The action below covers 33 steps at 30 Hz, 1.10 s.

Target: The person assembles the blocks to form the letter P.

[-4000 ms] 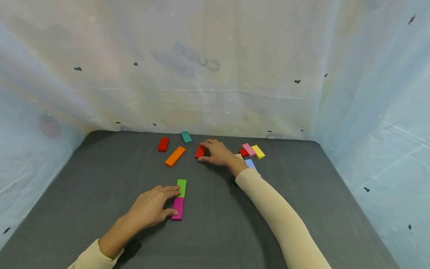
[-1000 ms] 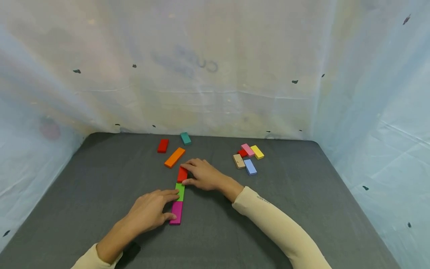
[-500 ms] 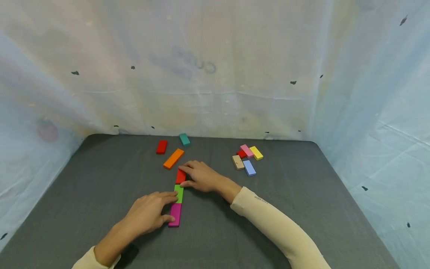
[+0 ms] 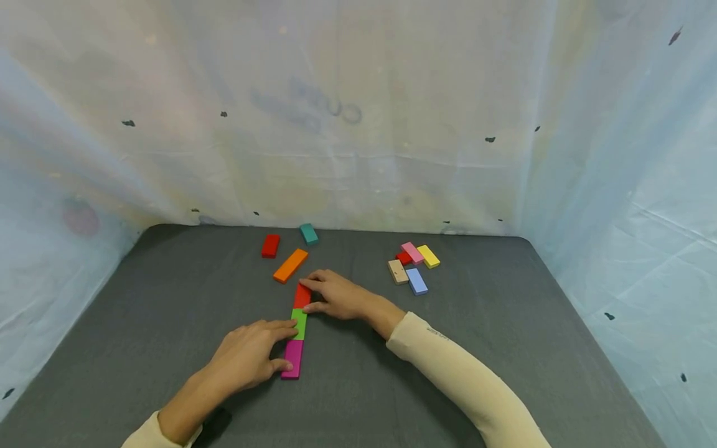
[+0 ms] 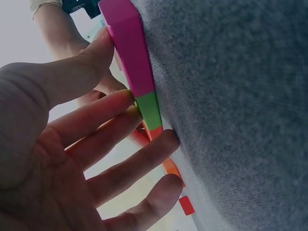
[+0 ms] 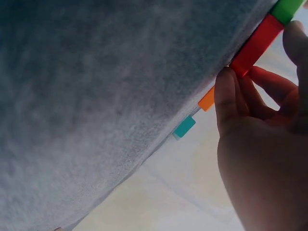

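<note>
Three flat wooden blocks lie end to end in a row on the grey table: a magenta block (image 4: 292, 359) nearest, a green block (image 4: 299, 324) in the middle and a red block (image 4: 302, 295) at the far end. My left hand (image 4: 246, 353) rests along the row's left side, thumb on the magenta block and fingertips on the green one; its fingers look fairly straight in the left wrist view. From the right, my right hand (image 4: 339, 295) holds the red block, with fingers at its far end and the thumb (image 6: 294, 41) near its joint with the green block.
Beyond the row lie an orange block (image 4: 290, 266), another red block (image 4: 270, 246) and a teal block (image 4: 309, 234). At the right is a cluster: tan (image 4: 398, 272), light blue (image 4: 417, 282), yellow (image 4: 428, 256) and pink (image 4: 412, 252) blocks, with a red block (image 4: 403, 257) beside the pink one. Pale sheeting (image 4: 358, 174) surrounds the table.
Since four seconds ago my right hand has brought the red block left and nearer, up against the green block's far end. My left hand has stayed at the row. The last half second shows almost no movement.
</note>
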{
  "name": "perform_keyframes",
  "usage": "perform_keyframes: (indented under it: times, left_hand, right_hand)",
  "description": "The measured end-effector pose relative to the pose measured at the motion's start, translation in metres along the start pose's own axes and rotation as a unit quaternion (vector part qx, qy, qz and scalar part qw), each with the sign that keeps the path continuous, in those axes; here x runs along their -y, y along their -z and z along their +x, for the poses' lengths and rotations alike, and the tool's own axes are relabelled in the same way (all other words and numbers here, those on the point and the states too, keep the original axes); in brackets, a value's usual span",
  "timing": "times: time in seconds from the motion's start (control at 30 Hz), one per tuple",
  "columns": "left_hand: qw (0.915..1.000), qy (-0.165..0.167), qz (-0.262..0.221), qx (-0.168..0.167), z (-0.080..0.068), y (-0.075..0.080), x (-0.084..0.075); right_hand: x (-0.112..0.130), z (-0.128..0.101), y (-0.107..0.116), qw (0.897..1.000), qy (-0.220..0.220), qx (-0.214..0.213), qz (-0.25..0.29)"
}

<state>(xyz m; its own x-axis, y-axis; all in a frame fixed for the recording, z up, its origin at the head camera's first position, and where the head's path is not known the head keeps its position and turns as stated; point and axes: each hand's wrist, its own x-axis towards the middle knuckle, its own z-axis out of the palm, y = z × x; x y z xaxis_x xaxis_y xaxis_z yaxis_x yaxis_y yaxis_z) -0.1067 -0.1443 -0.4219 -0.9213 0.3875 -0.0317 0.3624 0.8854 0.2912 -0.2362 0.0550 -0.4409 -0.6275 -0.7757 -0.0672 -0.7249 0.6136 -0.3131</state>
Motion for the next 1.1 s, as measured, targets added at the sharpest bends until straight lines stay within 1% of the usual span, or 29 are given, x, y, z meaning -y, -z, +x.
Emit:
perform_keyframes:
  times: [0.2,0.4,0.63,0.87,1.0,1.1]
  left_hand:
    - [0.9999,0.006,-0.002,0.009,-0.0019,-0.0037,0.0007]
    - [1.0,0.001,0.001,0.006,0.0,-0.0012,0.002]
    - [1.0,0.002,0.005,0.007,0.0017,0.0005,0.002]
    - [0.9999,-0.011,-0.007,0.009,0.0021,0.0002,0.0025]
    - [0.9998,-0.021,-0.007,0.002,0.0019,-0.0014,0.0037]
    - [0.9998,-0.018,-0.004,-0.003,0.0026,-0.0025,0.0039]
  right_hand:
    - [-0.0009,-0.0017,-0.0032,1.0,0.015,0.002,-0.007]
    - [-0.0007,0.0001,-0.0022,1.0,0.021,-0.008,-0.016]
    - [-0.0004,0.0003,-0.0009,0.999,0.026,-0.012,-0.015]
    - [-0.0028,-0.0012,0.0005,1.0,0.024,-0.008,-0.009]
    - [-0.0034,-0.0013,0.001,1.0,0.022,-0.006,-0.007]
    - [-0.0031,-0.0006,0.0006,1.0,0.023,-0.005,-0.01]
